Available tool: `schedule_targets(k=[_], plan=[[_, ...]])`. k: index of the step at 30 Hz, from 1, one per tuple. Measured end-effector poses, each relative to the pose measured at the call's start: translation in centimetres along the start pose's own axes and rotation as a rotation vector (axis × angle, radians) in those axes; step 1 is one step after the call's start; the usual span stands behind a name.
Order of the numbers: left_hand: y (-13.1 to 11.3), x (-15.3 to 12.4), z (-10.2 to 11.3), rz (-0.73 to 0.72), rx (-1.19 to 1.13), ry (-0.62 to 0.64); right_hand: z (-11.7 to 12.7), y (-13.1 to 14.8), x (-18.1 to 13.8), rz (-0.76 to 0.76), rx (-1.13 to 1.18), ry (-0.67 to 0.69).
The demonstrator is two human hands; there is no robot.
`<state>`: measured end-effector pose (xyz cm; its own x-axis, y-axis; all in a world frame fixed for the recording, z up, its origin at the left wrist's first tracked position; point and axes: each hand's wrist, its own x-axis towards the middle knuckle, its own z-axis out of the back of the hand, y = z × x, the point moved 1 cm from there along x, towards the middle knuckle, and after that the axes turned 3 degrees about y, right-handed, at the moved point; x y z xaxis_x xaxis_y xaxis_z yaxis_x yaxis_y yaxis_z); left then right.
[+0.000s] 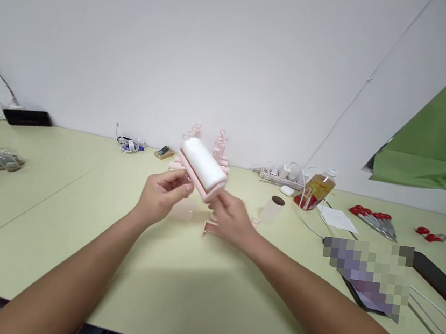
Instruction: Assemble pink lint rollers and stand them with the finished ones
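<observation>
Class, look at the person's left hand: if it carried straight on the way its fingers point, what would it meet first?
The left hand points right and slightly up, its fingers already at the white roller that both hands hold. Straight on it would meet that roller first, with the right hand probably next, though depth is unclear.

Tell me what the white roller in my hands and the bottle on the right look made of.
White roller: probably paper wound on a matte pink plastic frame; soft, dull surface. Bottle: likely clear glossy plastic; amber liquid shows through, with a red label.
</observation>
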<state>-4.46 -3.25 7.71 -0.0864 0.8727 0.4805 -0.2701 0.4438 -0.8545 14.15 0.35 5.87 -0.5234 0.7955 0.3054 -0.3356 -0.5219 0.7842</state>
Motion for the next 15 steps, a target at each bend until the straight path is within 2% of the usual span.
schedule_targets(k=[3, 5, 8, 11, 15], plan=[[-0.1, -0.9, -1.4, -0.028, 0.197, 0.258, 3.4, -0.3, -2.8, -0.191, 0.440, 0.057], [0.1, -1.6, -2.7, -0.076, 0.340, 0.372, 4.4, -0.5, -4.7, -0.243, 0.566, 0.158], [0.5, -2.7, -4.6, -0.177, 0.483, 0.482, 4.3, -1.0, -6.9, -0.280, 0.558, 0.218], [1.0, -3.3, -5.8, -0.218, 0.560, 0.525, 3.3, -1.8, -8.0, -0.322, 0.531, 0.146], [1.3, -3.5, -6.3, -0.188, 0.596, 0.570, 2.7, -2.5, -8.1, -0.343, 0.530, 0.082]])
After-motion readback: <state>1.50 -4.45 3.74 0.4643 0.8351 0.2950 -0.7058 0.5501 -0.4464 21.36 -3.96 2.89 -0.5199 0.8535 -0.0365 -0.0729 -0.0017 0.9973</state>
